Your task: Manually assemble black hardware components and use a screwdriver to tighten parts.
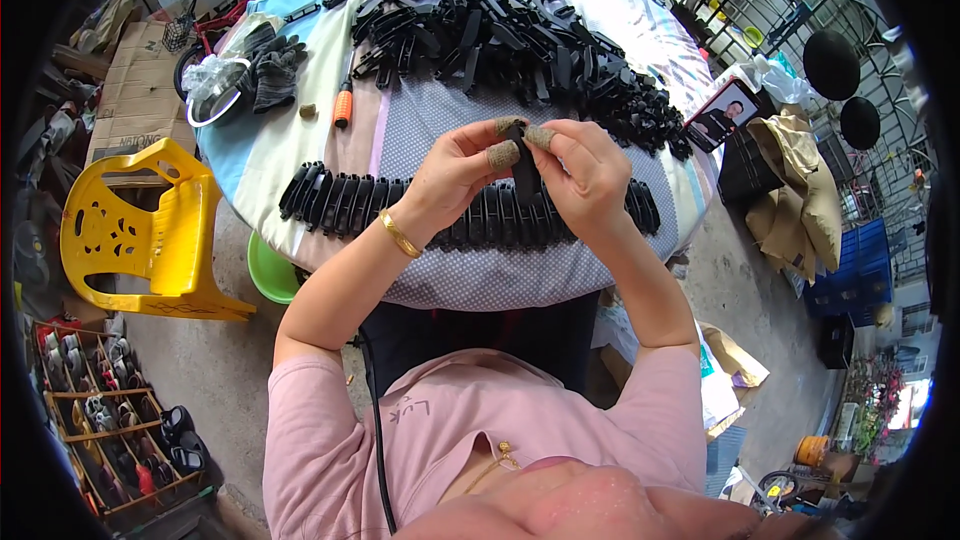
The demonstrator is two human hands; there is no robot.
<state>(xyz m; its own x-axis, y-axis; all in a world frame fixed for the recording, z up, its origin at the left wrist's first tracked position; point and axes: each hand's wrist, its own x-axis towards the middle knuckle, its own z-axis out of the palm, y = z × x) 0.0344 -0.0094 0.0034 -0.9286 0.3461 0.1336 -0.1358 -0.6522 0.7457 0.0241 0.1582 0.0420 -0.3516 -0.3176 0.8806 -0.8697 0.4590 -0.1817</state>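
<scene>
Over the near part of the round table, my left hand [445, 175] and my right hand [585, 180] meet, both closed on a narrow black plastic piece [525, 178]. Its upper end is pinched between fingertips, and the fingers partly hide it. Brown wrappings cover some of the fingertips. Just beneath my hands, a long curved row of similar black pieces [345, 202] stands side by side on the cloth; my wrists cover part of it. Beyond lies a big heap of loose black pieces [490, 35], with a pile of smaller black parts [640, 112] at its right.
An orange-handled tool [343, 105], dark gloves [276, 70] and a small brown cylinder [307, 111] lie on the table's left. At its right edge a phone [722, 116] leans upright. A yellow chair [175, 240] and green basin [272, 270] stand left; sacks [795, 190] sit right.
</scene>
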